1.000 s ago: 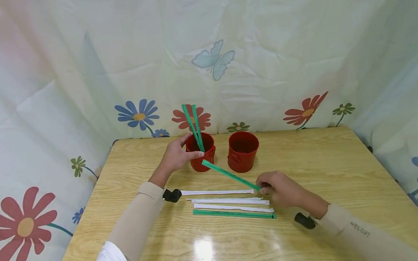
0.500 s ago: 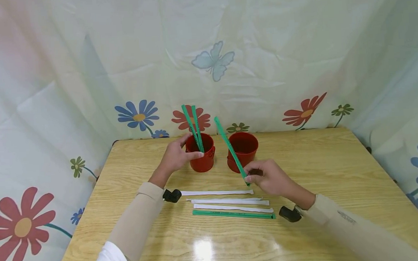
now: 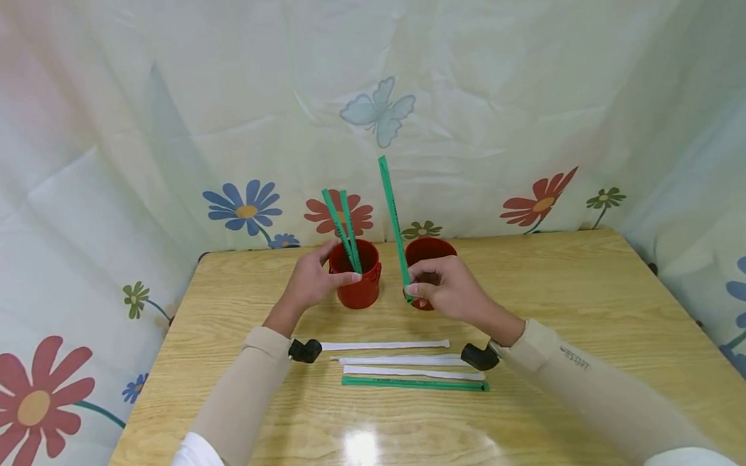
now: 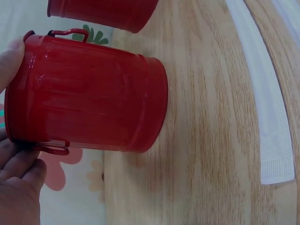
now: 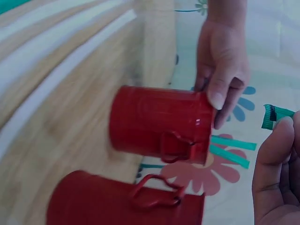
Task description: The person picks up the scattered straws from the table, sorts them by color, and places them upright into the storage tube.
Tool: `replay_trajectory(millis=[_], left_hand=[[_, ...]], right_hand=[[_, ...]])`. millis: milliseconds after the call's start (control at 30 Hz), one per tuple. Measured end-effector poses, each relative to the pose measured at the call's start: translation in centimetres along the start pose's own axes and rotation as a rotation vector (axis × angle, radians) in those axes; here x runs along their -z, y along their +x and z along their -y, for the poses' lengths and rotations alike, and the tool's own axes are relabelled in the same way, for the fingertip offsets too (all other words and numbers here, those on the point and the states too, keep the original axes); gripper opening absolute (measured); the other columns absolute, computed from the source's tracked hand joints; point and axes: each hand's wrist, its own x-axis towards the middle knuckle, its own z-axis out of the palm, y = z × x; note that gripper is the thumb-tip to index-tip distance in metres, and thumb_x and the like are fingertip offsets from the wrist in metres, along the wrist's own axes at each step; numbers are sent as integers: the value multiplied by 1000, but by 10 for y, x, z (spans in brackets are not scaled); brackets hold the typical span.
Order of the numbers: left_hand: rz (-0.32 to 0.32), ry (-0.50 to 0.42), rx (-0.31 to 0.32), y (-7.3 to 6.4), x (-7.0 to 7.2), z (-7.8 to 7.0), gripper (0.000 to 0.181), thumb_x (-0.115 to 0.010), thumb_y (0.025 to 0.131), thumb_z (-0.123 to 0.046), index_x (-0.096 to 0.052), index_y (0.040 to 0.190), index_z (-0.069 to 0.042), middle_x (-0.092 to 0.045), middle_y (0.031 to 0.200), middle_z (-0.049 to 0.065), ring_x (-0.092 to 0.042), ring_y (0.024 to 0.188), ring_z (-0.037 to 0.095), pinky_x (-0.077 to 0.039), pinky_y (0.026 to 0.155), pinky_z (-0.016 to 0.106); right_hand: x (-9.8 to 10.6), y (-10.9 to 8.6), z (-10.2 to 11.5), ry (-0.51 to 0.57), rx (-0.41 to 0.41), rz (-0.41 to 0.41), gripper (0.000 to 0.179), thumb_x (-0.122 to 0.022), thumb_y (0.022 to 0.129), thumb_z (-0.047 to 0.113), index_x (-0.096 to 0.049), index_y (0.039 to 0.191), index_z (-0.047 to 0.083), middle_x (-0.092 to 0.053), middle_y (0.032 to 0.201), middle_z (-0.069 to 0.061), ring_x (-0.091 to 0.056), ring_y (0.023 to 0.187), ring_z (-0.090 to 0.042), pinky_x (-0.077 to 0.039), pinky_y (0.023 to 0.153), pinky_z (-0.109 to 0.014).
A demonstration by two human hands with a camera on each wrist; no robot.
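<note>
Two small red metal buckets stand side by side on the table. My left hand [image 3: 312, 283] grips the left bucket [image 3: 366, 290] at its rim, thumb on the near side and fingers round the far side. Two green paper-wrapped straws [image 3: 351, 223] lean upright in it. My right hand [image 3: 450, 289] pinches another green wrapped straw [image 3: 392, 207] near its lower end, the straw standing nearly upright in the air. That hand partly hides the right bucket [image 5: 103, 201] in the head view. In the right wrist view only the straw's end [image 5: 276, 114] shows at my fingertips.
Several white-wrapped straws [image 3: 386, 345] and one green-wrapped straw [image 3: 414, 383] lie crosswise on the wooden table [image 3: 283, 438] in front of the buckets. A flowered curtain [image 3: 487, 112] hangs behind the table's back edge. My right wrist camera [image 3: 479, 357] overlaps the straws' right ends.
My right hand has moved left and away from me to the right bucket, and its green straw has swung from slanting low to nearly upright. My left hand stays on the left bucket.
</note>
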Motion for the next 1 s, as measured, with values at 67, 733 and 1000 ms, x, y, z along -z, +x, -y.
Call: replay_trajectory(millis=[67,733,1000], left_hand=[[1,1,-2,0,1,0,84,-82,80,-36,-40,152,-22,-47,153,4,-38,146,33,-49,105,52],[4,-2,-34,0,1,1,83,-82,80,-36,-41,151,-22,-50,150,5,-40,145,31,-41,113,52],[12,4,-46,1,2,2,81,-81,81,-36,-41,151,-24,-52,149,4,-41,144,30,-40,114,52]], right_hand=[[-3,7,3,2,7,-16,5,-68,90,2,-71,85,2,-67,74,-13,-62,61,-24,-57,61,-29],[-18,73,27,-13,16,-76,13,-67,93,10,-70,82,4,-67,72,-11,-66,65,-26,-58,62,-34],[-23,96,27,-51,-34,-43,12,-66,93,10,-70,86,1,-70,79,-14,-72,68,-28,-62,65,-33]])
